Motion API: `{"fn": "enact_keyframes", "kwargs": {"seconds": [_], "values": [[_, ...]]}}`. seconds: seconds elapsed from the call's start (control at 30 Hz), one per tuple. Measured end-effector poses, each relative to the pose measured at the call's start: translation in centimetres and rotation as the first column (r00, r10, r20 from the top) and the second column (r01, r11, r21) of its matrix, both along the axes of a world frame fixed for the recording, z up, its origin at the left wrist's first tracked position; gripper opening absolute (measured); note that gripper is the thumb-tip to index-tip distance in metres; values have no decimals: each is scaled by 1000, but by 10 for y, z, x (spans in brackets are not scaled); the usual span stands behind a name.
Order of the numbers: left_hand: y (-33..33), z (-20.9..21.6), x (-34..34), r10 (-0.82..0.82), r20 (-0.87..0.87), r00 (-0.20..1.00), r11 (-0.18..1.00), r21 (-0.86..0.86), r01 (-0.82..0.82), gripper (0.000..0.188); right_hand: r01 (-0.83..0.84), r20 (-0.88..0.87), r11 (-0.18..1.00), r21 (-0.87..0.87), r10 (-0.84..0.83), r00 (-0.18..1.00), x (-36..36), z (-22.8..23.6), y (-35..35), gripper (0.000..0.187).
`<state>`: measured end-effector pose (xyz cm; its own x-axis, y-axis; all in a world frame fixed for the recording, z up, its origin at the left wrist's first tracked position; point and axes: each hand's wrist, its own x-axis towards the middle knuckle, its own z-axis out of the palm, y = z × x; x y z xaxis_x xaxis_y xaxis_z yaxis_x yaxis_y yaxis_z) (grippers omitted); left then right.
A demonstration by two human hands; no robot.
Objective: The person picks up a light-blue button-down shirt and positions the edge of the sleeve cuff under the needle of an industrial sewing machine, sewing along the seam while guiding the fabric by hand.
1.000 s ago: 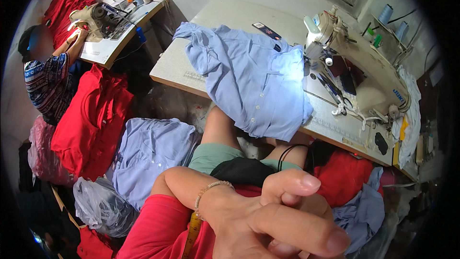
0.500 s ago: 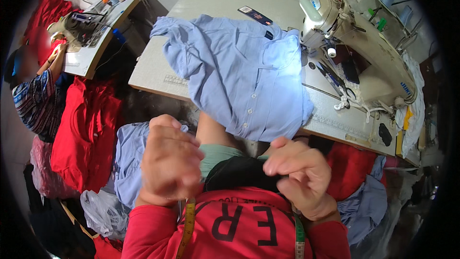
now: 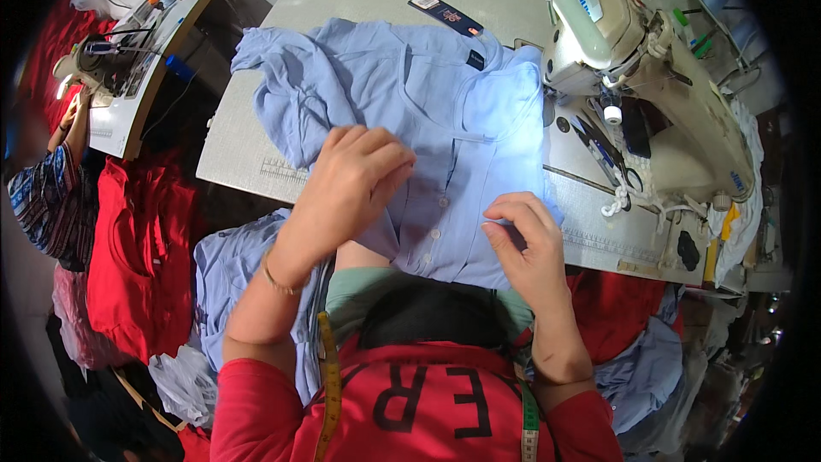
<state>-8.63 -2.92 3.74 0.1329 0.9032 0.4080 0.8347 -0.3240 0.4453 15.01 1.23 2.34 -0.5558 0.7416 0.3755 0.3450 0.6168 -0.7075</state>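
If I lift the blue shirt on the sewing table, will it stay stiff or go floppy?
Probably floppy: the blue shirt lies in soft folds and droops over the near edge of the table. It's likely light, as the cloth looks thin. Pushed, it would probably bunch up, since the sleeve is already rumpled.

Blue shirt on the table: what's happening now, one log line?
left hand: over blue shirt; right hand: over blue shirt; contact: unclear; sewing machine: right of shirt
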Motion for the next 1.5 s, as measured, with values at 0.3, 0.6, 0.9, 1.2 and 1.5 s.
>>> {"fn": "enact_keyframes", "kwargs": {"seconds": [0.3,0.6,0.9,1.2,1.5], "values": [[76,-23,-12,-199,-76,977,977,-90,192,18,-49,180,993,108,29,983,-4,-4,7,12],[89,-31,-18,-229,134,964,942,-220,254,15,21,123,1000,-23,-18,992,-19,13,19,11],[88,-34,-22,-238,316,919,920,-229,317,15,76,1,967,-241,-79,997,-47,13,32,11],[81,-25,-20,-135,623,771,853,-323,410,22,105,-198,951,-292,-168,966,-69,-9,33,15],[56,-8,-8,-85,653,752,909,-257,327,21,161,-262,945,-285,-238,935,-74,-10,22,17]]}}
